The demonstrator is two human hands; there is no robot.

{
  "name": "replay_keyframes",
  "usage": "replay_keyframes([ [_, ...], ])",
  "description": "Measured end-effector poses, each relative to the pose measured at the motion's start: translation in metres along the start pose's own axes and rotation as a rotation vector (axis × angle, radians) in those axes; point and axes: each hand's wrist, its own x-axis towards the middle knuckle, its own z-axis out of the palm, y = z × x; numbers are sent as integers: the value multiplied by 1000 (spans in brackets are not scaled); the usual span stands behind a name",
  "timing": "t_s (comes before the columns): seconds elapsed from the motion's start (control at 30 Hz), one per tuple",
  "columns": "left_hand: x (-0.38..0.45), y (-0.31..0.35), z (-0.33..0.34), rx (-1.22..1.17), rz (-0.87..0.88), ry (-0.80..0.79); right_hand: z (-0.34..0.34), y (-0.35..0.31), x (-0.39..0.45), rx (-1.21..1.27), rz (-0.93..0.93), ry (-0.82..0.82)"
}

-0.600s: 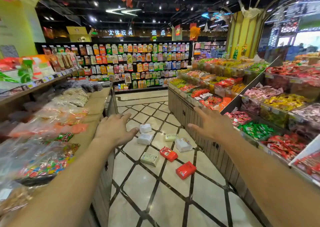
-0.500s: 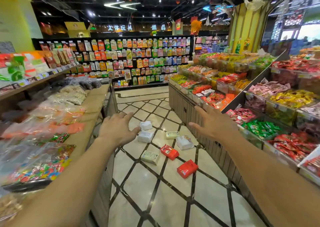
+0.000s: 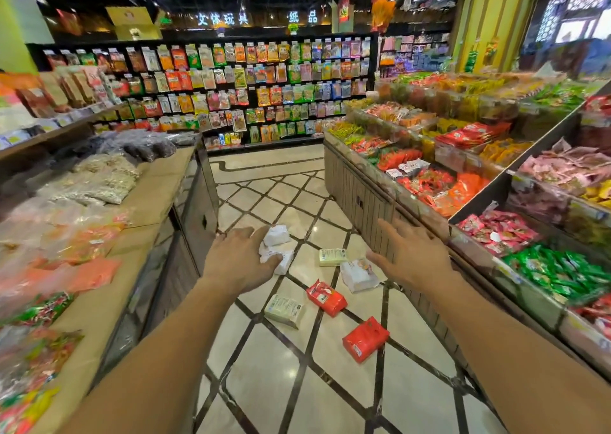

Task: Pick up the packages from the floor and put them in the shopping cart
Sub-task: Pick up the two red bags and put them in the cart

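Observation:
Several packages lie on the tiled aisle floor: two white ones [image 3: 277, 235] [image 3: 283, 259] at the far end, a pale green one [image 3: 332, 257], a white one with an orange print [image 3: 358, 275], a red one [image 3: 325, 297], another pale green one [image 3: 284, 310] and a nearer red one [image 3: 365, 339]. My left hand [image 3: 237, 262] is stretched out, fingers apart, in front of the two white packages and covers part of them. My right hand [image 3: 408, 257] is also stretched out and open, empty, above the floor next to the right counter. No shopping cart is in view.
A wooden counter [image 3: 155, 198] with bagged snacks lines the left side. Tiered bins of wrapped sweets on a slatted base [image 3: 360, 198] line the right side. A wall rack of hanging packets [image 3: 251, 83] closes the aisle's far end.
The view has moved forward and tilted down; the packages now sit closer. Both hands stay extended and open, and the left hand now overlaps the white packages.

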Motion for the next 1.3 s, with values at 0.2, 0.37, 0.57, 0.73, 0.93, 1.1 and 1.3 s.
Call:
replay_keyframes([
  [0.2, 127, -31, 61, 5, 16, -55, 43, -11, 124, -25, -3, -30],
  [0.37, 244, -56, 113, -18, 48, -98, 85, -19, 226, -25, 31, -56],
  [0.57, 355, -73, 166, 7, 56, -155, 135, -15, 328, -51, 54, -83],
  [0.73, 439, -66, 222, 3, 67, -237, 192, 4, 394, -8, 119, -137],
  [0.93, 545, -31, 303, 6, 107, -340, 277, 46, 480, 24, 196, -253],
  [1.1, 615, 16, 397, 1, 166, -449, 364, 80, 530, 60, 251, -372],
  [1.3, 642, 56, 536, -2, 258, -617, 491, 99, 549, 123, 382, -586],
])
